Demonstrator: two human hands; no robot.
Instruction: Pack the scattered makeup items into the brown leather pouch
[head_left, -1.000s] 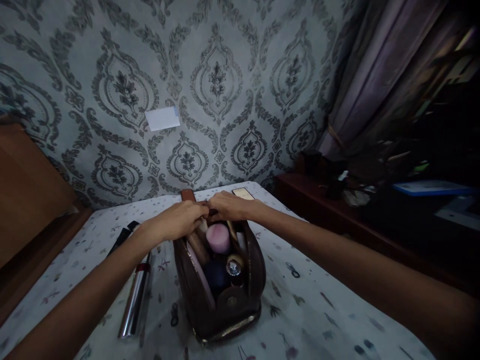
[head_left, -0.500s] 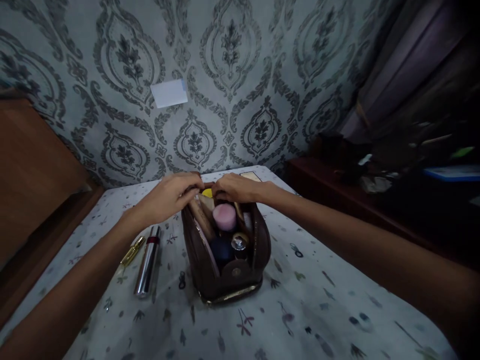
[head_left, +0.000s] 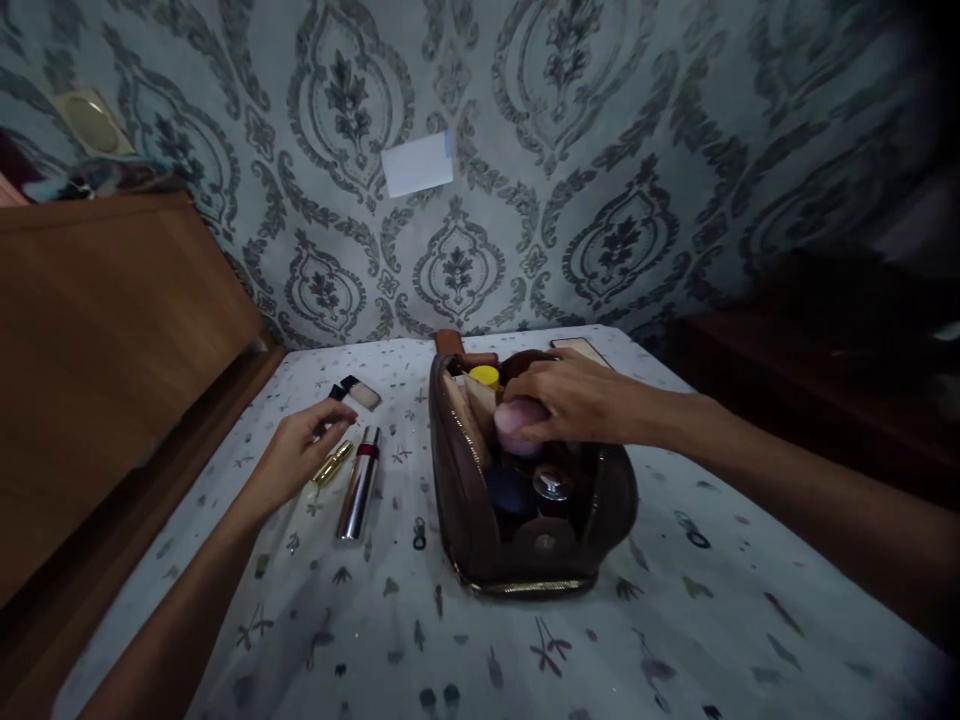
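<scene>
A dark brown zipped makeup bag [head_left: 480, 555] stands with its top spread wide. My right hand [head_left: 577, 395] reaches into it, fingers curled around a pink round-topped container [head_left: 514, 425]. Beside that are a yellow lid [head_left: 484, 376], a dark blue round item [head_left: 511, 495] and a bottle with a shiny silver cap [head_left: 552, 486]. To the left, my left hand [head_left: 304, 450] hovers low over the cloth with loosely bent fingers, thumb apart, and nothing visible in it. Close to it lie a gold tube [head_left: 334, 463], a silver tube with a red band [head_left: 360, 490] and a small black-capped bottle [head_left: 364, 393].
Behind the bag lies a brown object [head_left: 450, 345], with a flat pale, dark-edged item [head_left: 581, 350] to its right. A wooden cabinet [head_left: 112, 350] borders the left side. The patterned wall [head_left: 457, 270] closes off the back of the cloth-covered surface [head_left: 420, 660].
My left hand has left the bag's rim and moved left to the small items on the cloth. My right hand has come down onto the pink container. The view has swung left.
</scene>
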